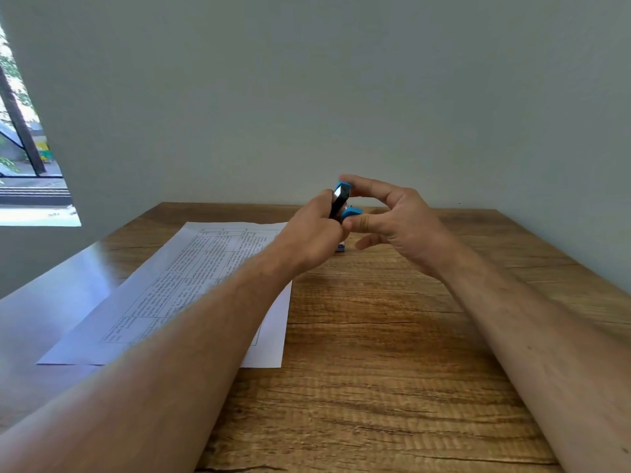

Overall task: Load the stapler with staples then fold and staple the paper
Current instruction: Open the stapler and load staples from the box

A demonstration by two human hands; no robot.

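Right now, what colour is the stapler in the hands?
The stapler is blue and black, seen in the head view.

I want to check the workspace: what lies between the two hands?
In the head view, the blue and black stapler is held up between the left hand and the right hand, both gripping it above the wooden table.

Two bare forearms, unsleeved to the frame's lower edge, ending in the left hand (309, 238) and right hand (403, 227). No glove, ring, watch or wristband is worn. Fine hair shows along both forearms; fingers (367, 184) have short nails.
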